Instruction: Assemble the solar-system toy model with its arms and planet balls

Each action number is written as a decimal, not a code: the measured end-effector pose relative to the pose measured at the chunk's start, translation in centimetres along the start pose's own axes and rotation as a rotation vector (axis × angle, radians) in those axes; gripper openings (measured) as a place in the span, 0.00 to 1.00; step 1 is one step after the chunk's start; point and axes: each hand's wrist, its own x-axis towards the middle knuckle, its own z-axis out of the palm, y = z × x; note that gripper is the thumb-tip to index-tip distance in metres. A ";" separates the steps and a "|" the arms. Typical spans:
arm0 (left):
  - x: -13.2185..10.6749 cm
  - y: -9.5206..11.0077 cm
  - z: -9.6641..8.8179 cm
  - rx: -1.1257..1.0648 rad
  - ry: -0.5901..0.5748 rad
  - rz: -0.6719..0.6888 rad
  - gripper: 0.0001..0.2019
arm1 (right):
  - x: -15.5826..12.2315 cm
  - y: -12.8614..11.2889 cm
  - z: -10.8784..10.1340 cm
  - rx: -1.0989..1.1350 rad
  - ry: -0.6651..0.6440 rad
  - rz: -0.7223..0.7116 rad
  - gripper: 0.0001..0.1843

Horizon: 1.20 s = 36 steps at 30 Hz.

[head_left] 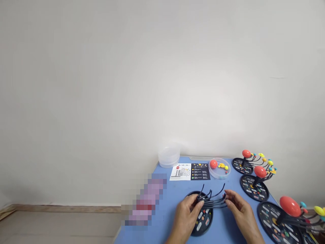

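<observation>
My left hand (185, 217) grips a bundle of curved black plastic arms (213, 200) where they rise from a round black base disc (203, 222) printed with coloured labels. The disc lies on the blue table (167, 217) under that hand and partly hidden by it. My right hand (238, 210) is at the right end of the arms, fingers apart, its fingertips at or very near them. I cannot tell whether it presses on them.
Several assembled solar system models (254, 173) with red spheres stand at the right. Behind the hands are a printed instruction sheet (190, 171), a clear dish of coloured balls (219, 168) and a clear plastic tub (169, 155). A blurred patch (146, 203) covers the table's left edge.
</observation>
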 end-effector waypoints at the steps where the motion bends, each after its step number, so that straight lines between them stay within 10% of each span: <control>1: 0.1 -0.1 -0.1 0.001 0.010 0.005 0.10 | 0.2 -0.1 0.0 0.001 -0.007 0.010 0.23; 36: 1.3 -0.8 -1.5 -0.024 0.077 -0.087 0.12 | 1.2 -2.0 1.7 -0.080 -0.016 0.043 0.20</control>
